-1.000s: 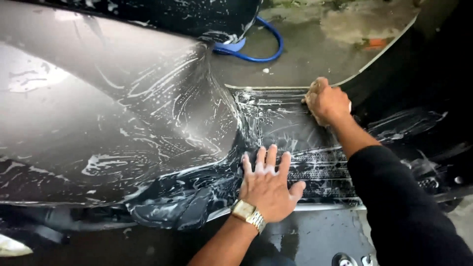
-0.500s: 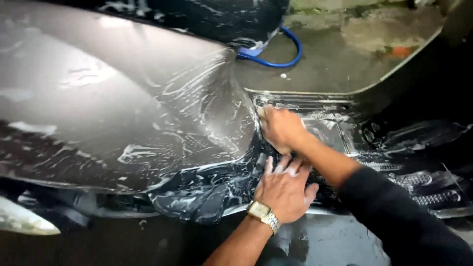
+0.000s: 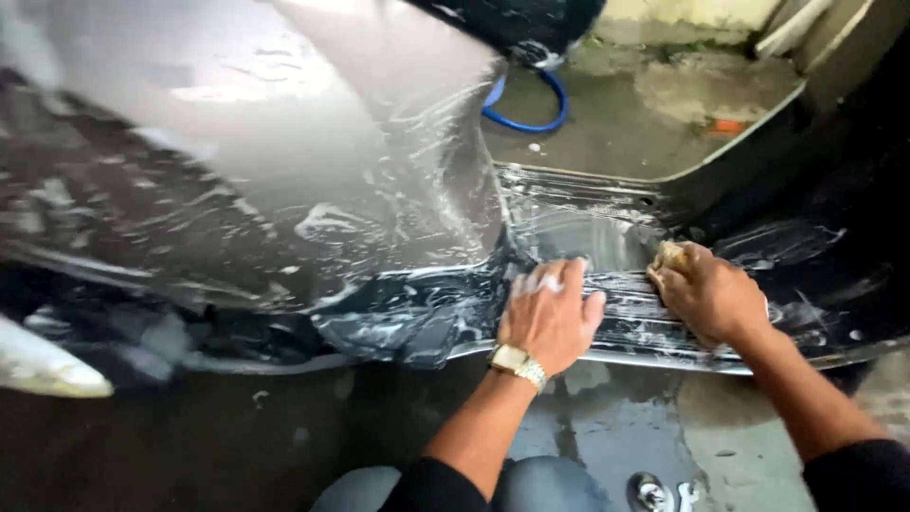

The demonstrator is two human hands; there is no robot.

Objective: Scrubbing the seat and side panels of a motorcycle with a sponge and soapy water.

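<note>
The person's left hand [image 3: 550,318] lies flat, fingers spread and empty, on the soapy door sill [image 3: 607,237] of a dark car. Foam clings to its knuckles, and a gold wristwatch [image 3: 518,364] sits on the wrist just below it. Just to the right of that hand, close but not touching, the right hand [image 3: 713,296] is closed around a yellowish sponge [image 3: 668,256], pressing it onto the wet sill; only a corner of the sponge shows past the fingers at the hand's upper left. To the left of the left hand spreads the grey car body panel [image 3: 265,142], streaked with white suds and partly blurred. Well beyond both hands, on the wet concrete floor [image 3: 654,123], lies a loop of blue hose [image 3: 531,118], and farther right a small orange thing [image 3: 728,125], too small to tell what it is. Below the hands the ground is wet, and both forearms come up out of dark sleeves.
</note>
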